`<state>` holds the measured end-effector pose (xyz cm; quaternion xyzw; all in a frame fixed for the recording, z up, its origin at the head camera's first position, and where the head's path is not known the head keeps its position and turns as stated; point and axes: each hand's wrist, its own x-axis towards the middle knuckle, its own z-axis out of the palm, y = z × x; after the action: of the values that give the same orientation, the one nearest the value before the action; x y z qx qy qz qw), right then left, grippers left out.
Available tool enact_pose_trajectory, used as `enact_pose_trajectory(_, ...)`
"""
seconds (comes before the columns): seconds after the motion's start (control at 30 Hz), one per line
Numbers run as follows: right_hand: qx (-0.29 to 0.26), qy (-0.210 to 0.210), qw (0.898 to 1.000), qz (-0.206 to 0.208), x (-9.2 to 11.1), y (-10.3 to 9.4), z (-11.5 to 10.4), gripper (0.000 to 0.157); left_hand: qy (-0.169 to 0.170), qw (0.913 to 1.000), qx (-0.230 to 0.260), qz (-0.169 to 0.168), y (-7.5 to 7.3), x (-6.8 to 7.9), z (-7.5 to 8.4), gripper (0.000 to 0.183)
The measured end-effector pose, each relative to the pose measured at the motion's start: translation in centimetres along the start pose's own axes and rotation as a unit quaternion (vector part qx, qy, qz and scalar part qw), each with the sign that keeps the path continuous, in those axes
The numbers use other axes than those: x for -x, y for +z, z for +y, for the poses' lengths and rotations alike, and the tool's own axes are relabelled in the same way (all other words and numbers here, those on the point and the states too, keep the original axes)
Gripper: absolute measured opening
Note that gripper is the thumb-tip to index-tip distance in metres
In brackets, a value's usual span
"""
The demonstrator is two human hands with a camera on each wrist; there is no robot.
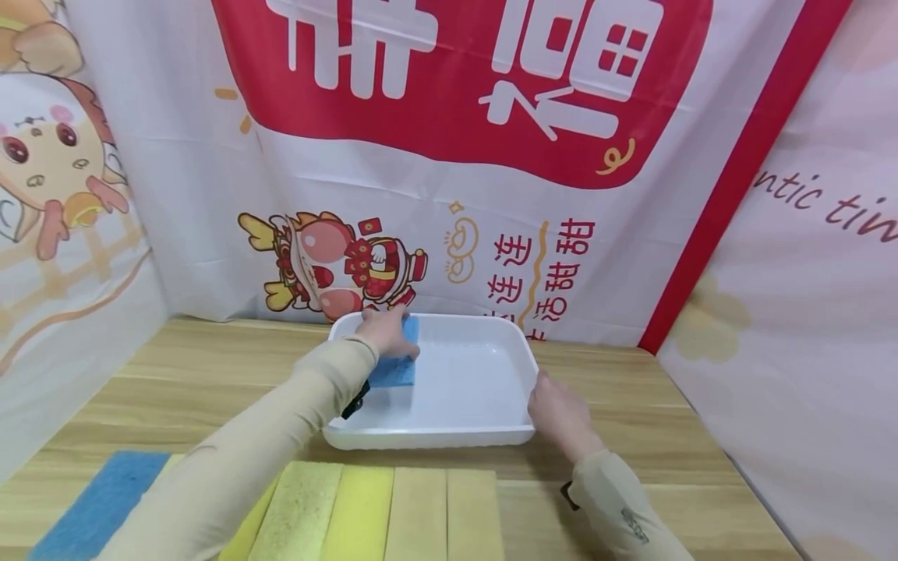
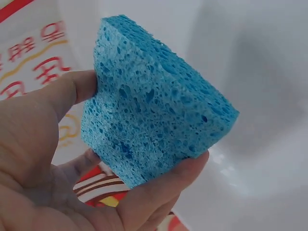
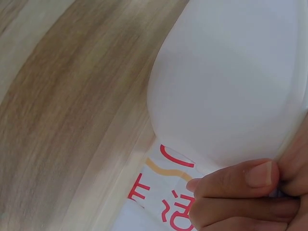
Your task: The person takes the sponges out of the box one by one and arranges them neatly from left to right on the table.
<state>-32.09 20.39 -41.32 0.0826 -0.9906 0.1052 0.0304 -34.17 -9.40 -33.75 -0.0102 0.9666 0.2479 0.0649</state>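
Note:
A blue sponge (image 1: 393, 372) with a porous surface is in my left hand (image 1: 384, 333), over the left part of a white rectangular tray (image 1: 470, 389). The left wrist view shows the sponge (image 2: 149, 101) tilted, pinched between thumb and fingers. Whether it touches the tray's floor, I cannot tell. At the tray's right side my right hand (image 1: 559, 409) grips the rim. From the right wrist, its curled fingers (image 3: 236, 183) show against the tray's smooth outer wall (image 3: 226, 82); the thumb is mostly out of sight.
Along the wooden table's (image 1: 631, 452) front lies a row of several yellow and beige sponges (image 1: 361, 514). Another blue sponge (image 1: 101, 506) lies at the row's left, partly behind my left sleeve. A printed cloth backdrop (image 1: 393, 179) hangs directly behind the tray.

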Motion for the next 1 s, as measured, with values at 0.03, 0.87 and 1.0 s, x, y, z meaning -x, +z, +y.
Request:
enact_pose_trajectory(0.03, 0.000, 0.000, 1.000, 0.000, 0.0, 0.0, 0.0, 0.046, 0.009, 0.9999, 0.008, 0.007, -0.4, 0.2, 0.4, 0.075)
enact_pose_trajectory(0.87, -0.020, -0.025, 0.999, 0.003, 0.0, -0.1, 0.6, 0.030, 0.069, 0.9761, 0.205, -0.023, 0.9, 10.4, 7.1, 0.076)
enact_pose_trajectory(1.0, -0.032, -0.028, 0.999, -0.007, -0.1, -0.3, 0.6, 0.032, 0.076, 0.9795, 0.182, -0.042, 1.8, 11.3, 7.7, 0.077)
